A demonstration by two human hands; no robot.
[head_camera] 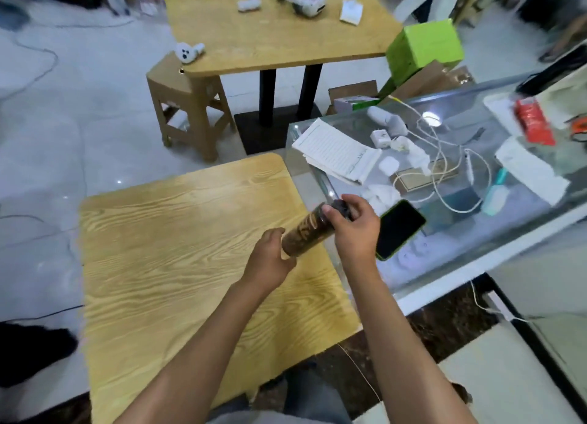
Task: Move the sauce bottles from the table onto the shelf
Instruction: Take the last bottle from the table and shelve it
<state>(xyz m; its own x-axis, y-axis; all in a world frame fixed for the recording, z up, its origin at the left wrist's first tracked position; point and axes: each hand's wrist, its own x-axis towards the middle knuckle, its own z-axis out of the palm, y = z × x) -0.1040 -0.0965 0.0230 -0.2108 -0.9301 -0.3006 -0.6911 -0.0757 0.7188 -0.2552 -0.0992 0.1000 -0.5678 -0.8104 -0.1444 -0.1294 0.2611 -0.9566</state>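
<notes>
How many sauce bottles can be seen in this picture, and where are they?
1. The bottle is held tilted above the near table, with the left hand at its base and the right hand at its cap. No others show, though more may be out of frame.

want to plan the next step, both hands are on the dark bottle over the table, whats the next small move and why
Probably carry the sauce bottle off the wooden table. The left hand grips its base and the right hand grips its cap, so it is already lifted, tilted. No shelf shows in this view.
</notes>
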